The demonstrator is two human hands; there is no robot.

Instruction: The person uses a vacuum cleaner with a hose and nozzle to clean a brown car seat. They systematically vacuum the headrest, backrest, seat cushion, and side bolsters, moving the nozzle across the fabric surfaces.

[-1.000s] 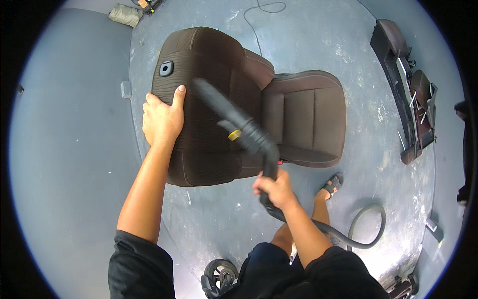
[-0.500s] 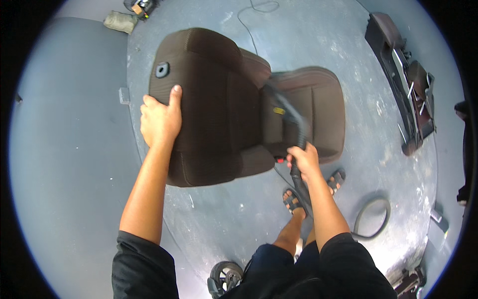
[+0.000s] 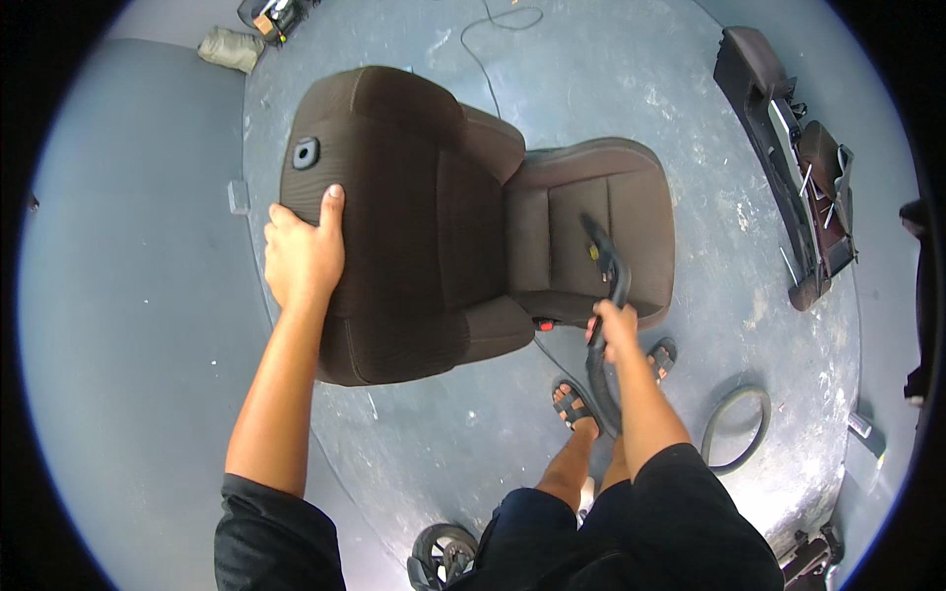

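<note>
A brown fabric car seat (image 3: pixel 424 256) stands on the grey floor, its backrest to the left and its cushion (image 3: pixel 631 212) to the right. My left hand (image 3: pixel 304 254) grips the top edge of the backrest, thumb on the front face, below a dark headrest-post guide (image 3: pixel 306 153). The other fingers curl over the edge, partly hidden. My right hand (image 3: pixel 616 330) is closed round a black vacuum cleaner hose wand (image 3: pixel 619 281). The wand's narrow end, with a yellow mark, is over the seat cushion; whether it touches the fabric I cannot tell. A red buckle button (image 3: pixel 545 324) shows at the cushion's near side.
The looped hose (image 3: pixel 739 391) lies on the floor at right. Dark interior trim parts (image 3: pixel 788 167) rest by the right wall. A thin cable (image 3: pixel 483 64) runs behind the seat. A wheel (image 3: pixel 443 552) stands near my legs, and a beige bag (image 3: pixel 232 47) lies far left.
The wand's end has moved from beside the backrest outward over the cushion, toward the right and nearer me. My right hand shifted slightly right and down. My left hand keeps its grip on the backrest.
</note>
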